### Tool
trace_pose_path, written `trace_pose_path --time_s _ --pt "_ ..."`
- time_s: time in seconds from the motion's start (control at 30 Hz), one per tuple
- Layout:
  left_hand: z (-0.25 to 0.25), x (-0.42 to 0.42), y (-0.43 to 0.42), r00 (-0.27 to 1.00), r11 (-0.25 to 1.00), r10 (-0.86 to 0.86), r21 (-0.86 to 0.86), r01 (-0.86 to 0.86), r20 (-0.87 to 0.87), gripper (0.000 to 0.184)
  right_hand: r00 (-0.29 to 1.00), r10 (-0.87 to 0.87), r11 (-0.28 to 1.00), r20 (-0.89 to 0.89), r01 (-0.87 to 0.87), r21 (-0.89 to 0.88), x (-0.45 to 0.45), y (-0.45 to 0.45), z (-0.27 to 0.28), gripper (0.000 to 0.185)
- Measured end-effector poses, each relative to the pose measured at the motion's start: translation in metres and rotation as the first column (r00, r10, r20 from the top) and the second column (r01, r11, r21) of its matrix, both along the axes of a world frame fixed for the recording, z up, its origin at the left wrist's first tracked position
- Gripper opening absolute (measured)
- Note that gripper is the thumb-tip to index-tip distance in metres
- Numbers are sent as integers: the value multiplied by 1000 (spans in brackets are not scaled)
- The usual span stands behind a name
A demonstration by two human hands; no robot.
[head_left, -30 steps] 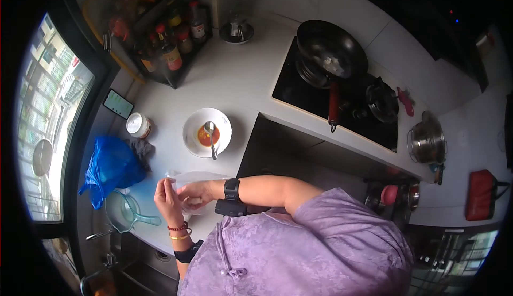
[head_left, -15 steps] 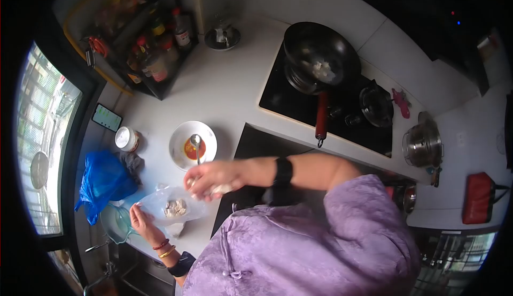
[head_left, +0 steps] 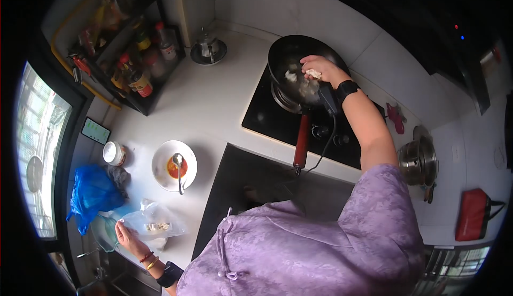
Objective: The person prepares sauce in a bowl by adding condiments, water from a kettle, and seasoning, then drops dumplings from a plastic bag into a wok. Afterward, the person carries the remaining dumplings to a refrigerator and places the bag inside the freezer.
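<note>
My right hand (head_left: 323, 71) is over the black wok (head_left: 283, 47), its fingers curled round pale food pieces (head_left: 313, 73). More pale pieces (head_left: 307, 90) lie in the wok, which sits on the cooktop with its red handle toward me. At the lower left my left hand (head_left: 129, 239) pinches the edge of a clear plastic bag (head_left: 173, 222). Several pale pieces (head_left: 158, 226) are inside the bag. A white bowl (head_left: 160, 178) with red sauce and a spoon (head_left: 178, 172) stands beyond the bag.
A blue bag (head_left: 93, 191), a lidded jar (head_left: 114, 153) and a phone (head_left: 96, 131) are along the left side. A rack of bottles (head_left: 140, 82) stands at the back left. A steel pot (head_left: 417, 162) is at the right, and a teal strainer (head_left: 105, 233) beside the sink.
My right hand has moved from the bag up and right to the wok, holding pale pieces. My left hand stays at the bag's edge. The view has shifted.
</note>
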State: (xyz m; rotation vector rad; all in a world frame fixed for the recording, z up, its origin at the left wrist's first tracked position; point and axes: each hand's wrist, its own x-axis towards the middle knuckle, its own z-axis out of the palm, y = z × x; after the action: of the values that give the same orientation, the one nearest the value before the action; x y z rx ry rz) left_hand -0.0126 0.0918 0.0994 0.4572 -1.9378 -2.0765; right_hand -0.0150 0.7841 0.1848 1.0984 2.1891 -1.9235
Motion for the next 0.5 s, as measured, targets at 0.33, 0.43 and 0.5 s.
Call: trace_pose_path --time_s 0.33,0.43,0.5 --pt "13 15 11 992 981 125 -156 -119 28 17 966 -93 846 242 -52 531 -31 85 -36 28" --pt "13 15 8 991 981 130 -145 -127 10 17 986 -129 916 110 77 393 -27 88 -28 25" --pt "12 13 4 991 980 131 -151 -127 17 17 967 -235 935 -95 251 249 -25 86 -20 19"
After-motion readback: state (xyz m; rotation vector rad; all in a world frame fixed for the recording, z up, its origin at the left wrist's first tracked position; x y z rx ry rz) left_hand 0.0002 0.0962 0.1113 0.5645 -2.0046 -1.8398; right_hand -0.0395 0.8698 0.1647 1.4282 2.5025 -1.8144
